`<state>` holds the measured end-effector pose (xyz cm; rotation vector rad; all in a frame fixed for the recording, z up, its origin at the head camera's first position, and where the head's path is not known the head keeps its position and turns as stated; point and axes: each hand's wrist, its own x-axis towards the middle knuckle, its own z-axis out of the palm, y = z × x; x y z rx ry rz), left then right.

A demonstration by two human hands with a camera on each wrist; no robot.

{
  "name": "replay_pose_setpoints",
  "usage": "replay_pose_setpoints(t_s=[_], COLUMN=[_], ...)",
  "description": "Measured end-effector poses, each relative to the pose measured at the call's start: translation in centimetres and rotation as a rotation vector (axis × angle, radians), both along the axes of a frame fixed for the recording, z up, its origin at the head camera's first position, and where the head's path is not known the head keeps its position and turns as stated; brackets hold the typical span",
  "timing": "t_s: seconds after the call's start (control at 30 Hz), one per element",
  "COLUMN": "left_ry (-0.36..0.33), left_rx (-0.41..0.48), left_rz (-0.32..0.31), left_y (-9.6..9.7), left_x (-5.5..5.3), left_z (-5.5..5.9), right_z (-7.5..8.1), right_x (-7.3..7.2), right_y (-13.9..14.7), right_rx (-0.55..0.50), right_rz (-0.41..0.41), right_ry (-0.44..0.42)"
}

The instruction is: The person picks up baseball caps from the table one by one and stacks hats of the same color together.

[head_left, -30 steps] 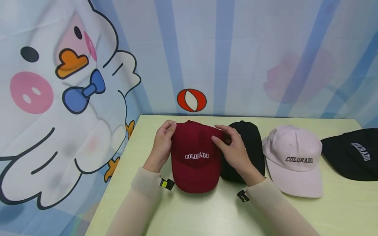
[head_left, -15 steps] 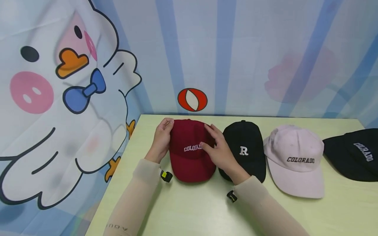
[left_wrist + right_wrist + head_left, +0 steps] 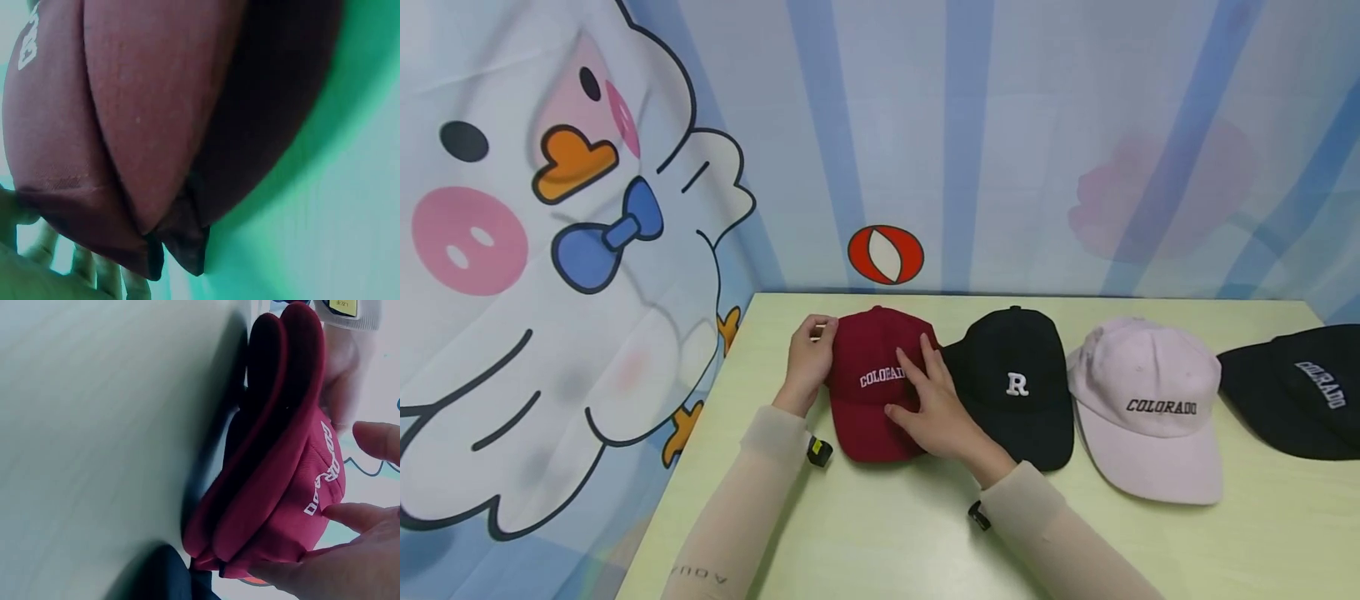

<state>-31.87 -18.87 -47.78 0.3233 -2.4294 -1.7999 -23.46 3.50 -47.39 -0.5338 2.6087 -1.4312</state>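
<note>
A maroon cap (image 3: 872, 350) with white COLORADO lettering sits at the left end of a row of caps, brim toward me. In the right wrist view two brims show on it, one under the other, the lower brim (image 3: 265, 356) dark inside. My left hand (image 3: 808, 358) touches the cap's left side, fingers loosely bent along its edge. Across its right front my right hand (image 3: 936, 408) rests with fingers spread, covering the end of the lettering. Just right of it lies a black cap (image 3: 1015, 358) with a white R.
Farther right on the pale yellow table (image 3: 895, 542) are a pale pink COLORADO cap (image 3: 1150, 375) and another black cap (image 3: 1292, 392), cut by the frame edge. A printed cloth backdrop (image 3: 1015, 150) stands behind the table's far edge.
The maroon cap has shifted slightly left and lower, away from over the black R cap, whose front now shows. My right hand moved left over its front; my left hand's grip loosened.
</note>
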Motion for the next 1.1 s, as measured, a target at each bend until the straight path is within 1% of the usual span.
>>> replay_pose_setpoints(t_s=[0.07,0.13,0.2,0.27,0.33,0.4,0.5,0.6,0.7,0.87,1.1], left_ry=[0.014,0.032,0.062,0.083,0.094,0.090,0.064,0.037,0.016,-0.003,-0.027], left_rx=[-0.035,-0.086,-0.141,-0.201,-0.247,-0.281,-0.308,-0.311,-0.301,-0.288,-0.279], left_rz=[0.013,0.021,0.020,0.005,-0.031,-0.078,-0.164,-0.231,-0.268,-0.283,-0.280], left_y=[0.1,0.3,0.7,1.2,1.7,2.1,2.3,2.3,2.3,2.3,2.4], left_x=[0.3,0.9,1.9,3.1,4.3,5.3,6.2,6.6,6.6,6.6,6.3], left_z=[0.0,0.2,0.6,1.0,1.4,1.6,1.4,1.0,0.6,0.1,-0.4], right_z=[-0.1,-0.1,-0.1,-0.2,-0.3,-0.4,-0.4,-0.5,-0.7,-1.0,-1.1], right_x=[0.0,0.1,0.0,0.0,-0.1,-0.1,-0.1,0.0,0.0,0.0,0.1], right_y=[-0.1,-0.3,-0.4,-0.5,-0.6,-0.7,-0.7,-0.8,-0.7,-0.6,-0.4], right_rx=[0.011,0.019,0.028,0.030,0.034,0.034,0.033,0.031,0.027,0.023,0.021], right_rz=[0.003,0.006,0.007,0.007,0.007,0.007,0.005,0.002,0.002,0.004,0.012], right_ry=[-0.011,-0.015,-0.018,-0.016,-0.015,-0.009,0.000,0.000,-0.002,0.000,-0.015])
